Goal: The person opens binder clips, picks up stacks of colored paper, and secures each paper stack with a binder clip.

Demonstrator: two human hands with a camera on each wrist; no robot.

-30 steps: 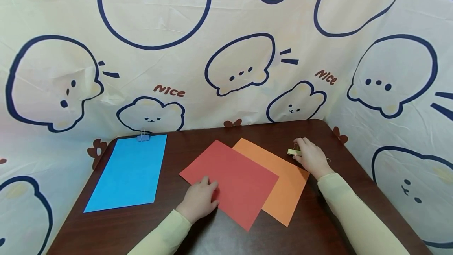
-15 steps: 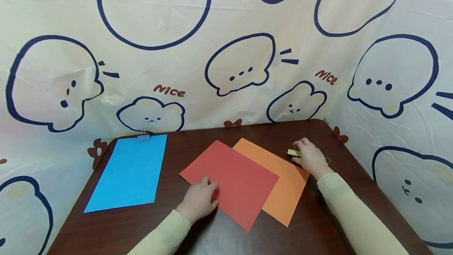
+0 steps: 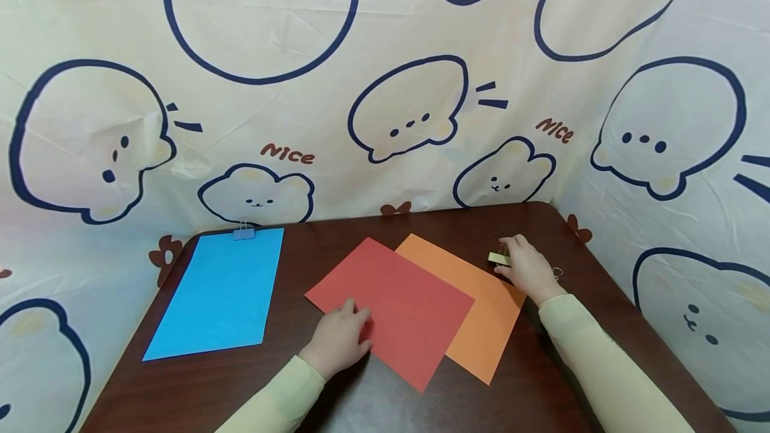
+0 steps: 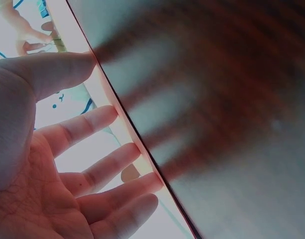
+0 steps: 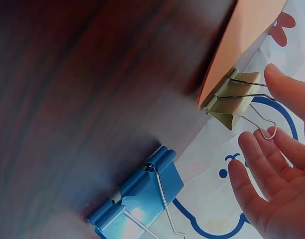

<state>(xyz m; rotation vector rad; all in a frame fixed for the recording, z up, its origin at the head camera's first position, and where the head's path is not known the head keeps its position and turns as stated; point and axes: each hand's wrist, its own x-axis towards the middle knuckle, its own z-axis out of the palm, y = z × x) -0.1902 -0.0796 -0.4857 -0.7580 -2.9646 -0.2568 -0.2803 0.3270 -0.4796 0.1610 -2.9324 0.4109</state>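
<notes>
My left hand point(image 3: 337, 343) rests its fingertips on the near left edge of the red sheet point(image 3: 403, 306), fingers spread and nearly straight. This sheet overlaps an orange sheet point(image 3: 481, 313). At the back right, my right hand point(image 3: 529, 266) is around a yellow-green binder clip point(image 5: 237, 94), just beyond the orange sheet's far edge. In the right wrist view the thumb is right at one wire handle and the fingertips are at the other, with the fingers loosely extended. A second binder clip, blue point(image 5: 142, 194), lies close by, mostly hidden under the hand in the head view.
A light-blue sheet point(image 3: 216, 293) lies at the left of the dark wooden table point(image 3: 337, 413), with a blue-grey binder clip point(image 3: 243, 234) at its top edge. A cream cloth with bear drawings point(image 3: 385, 32) hangs behind and at both sides.
My right hand's thumb has shifted slightly left beside the yellow-green clip, and the blue clip's wire loop shows more behind the wrist. The left hand and the sheets stay put.
</notes>
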